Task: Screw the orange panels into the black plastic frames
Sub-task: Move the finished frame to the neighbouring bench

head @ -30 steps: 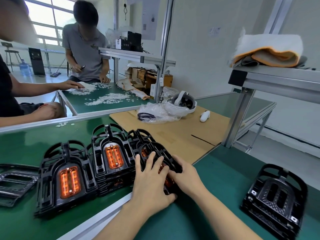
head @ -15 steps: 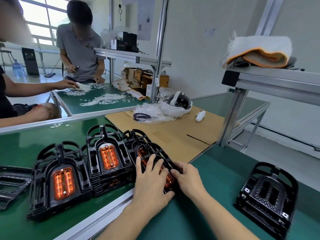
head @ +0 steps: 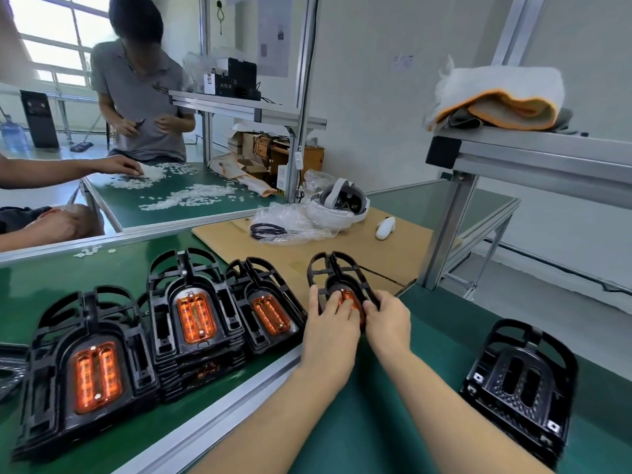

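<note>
The black plastic frame (head: 337, 278) I am working on stands tilted up at the near edge of the cardboard sheet (head: 342, 244), just right of the row of finished frames (head: 191, 323) on the green bench (head: 51, 278). Its orange panel (head: 349, 300) sits in the middle recess, mostly under my fingers. I judge the frame light and stiff — an open lattice of thin ribs that could flex or snap if I levered on the top arches, so the thicker side rails are the place to hold it. The panel looks like smooth, clear plastic, probably slippery and easy to scratch.

My left hand (head: 330, 325) lies over the lower part of the frame, fingers fairly straight and spread, the tips pressing on the panel. My right hand (head: 388, 318) curls round the frame's right rail, fingers hooked on the edge — a narrow, firm hold. I see no screwdriver in either hand. An empty frame (head: 523, 381) lies face down, well apart to my right.
</note>
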